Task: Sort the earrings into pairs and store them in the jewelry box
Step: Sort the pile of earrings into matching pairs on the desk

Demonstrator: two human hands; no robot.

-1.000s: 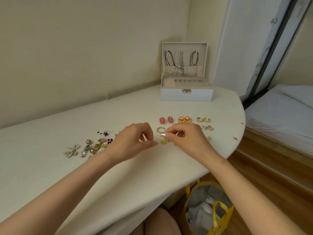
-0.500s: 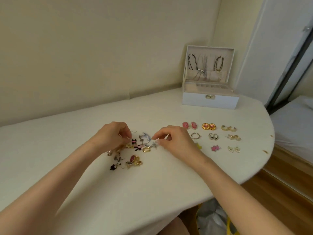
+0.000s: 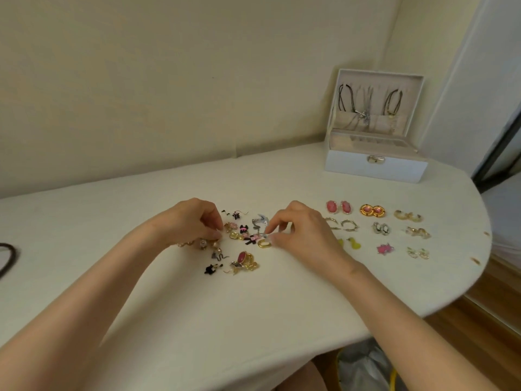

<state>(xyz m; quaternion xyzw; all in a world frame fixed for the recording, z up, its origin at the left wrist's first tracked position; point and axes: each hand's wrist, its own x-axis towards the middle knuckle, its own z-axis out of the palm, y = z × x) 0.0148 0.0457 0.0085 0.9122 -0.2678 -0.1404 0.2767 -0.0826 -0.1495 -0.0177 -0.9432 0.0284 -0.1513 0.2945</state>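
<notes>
Two hands over the unsorted heap (image 3: 236,244) mid-counter (image 3: 197,320). Right hand (image 3: 298,230) fingers pinched near a small silver earring (image 3: 260,221); grip unclear. Left hand (image 3: 191,221) fingers curled at the heap's left edge; can't tell if holding. Gold oval hoop (image 3: 264,244) just left of right fingertips, long axis left-right. Sorted pairs (image 3: 375,230) right; jewelry box (image 3: 375,162) open, far right. View has shifted left since half a second ago; both hands stay on the heap.

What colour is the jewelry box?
White outside, beige lining inside the jewelry box; the head view shows it.
</notes>
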